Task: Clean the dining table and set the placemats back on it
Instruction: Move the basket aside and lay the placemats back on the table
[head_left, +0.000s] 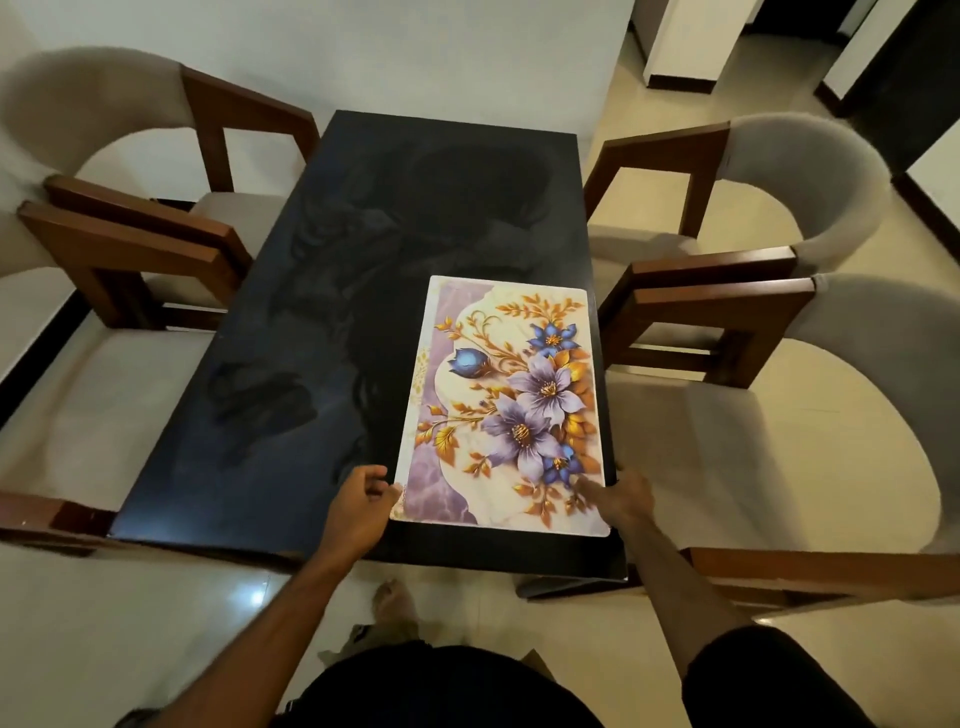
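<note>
While one dark, glossy bench (291, 364) fills the middle of the view, a single placemat (498, 410) lies flat on it at about 4 o'clock from the bench's centre, its long side running away from the person and its right edge close along the bench's right edge. The placemat is printed with purple and blue flowers and gold leaves on a cream and lilac ground.

Two hands are at its near end. The left hand (358, 506) sits at 7 o'clock of the placemat, fingers loosely curled with the thumb and fingertips at the near-left corner; whether it pinches that corner or only touches it I cannot tell. The right hand (621, 499) is at 5 o'clock, fingers stretched out flat and resting on the near-right part of the placemat, not gripping.

Four chairs stand around the bench, all with pale upholstery and brown wooden arms: two on the left, chair (88, 119) at 10 o'clock and chair (78, 415) at 8 o'clock, and two on the right, chair (810, 171) at 2 o'clock and chair (779, 441) at 4 o'clock. One bare foot (392, 605) shows on the glossy floor (171, 623) at 6 o'clock, below the bench's near edge.
</note>
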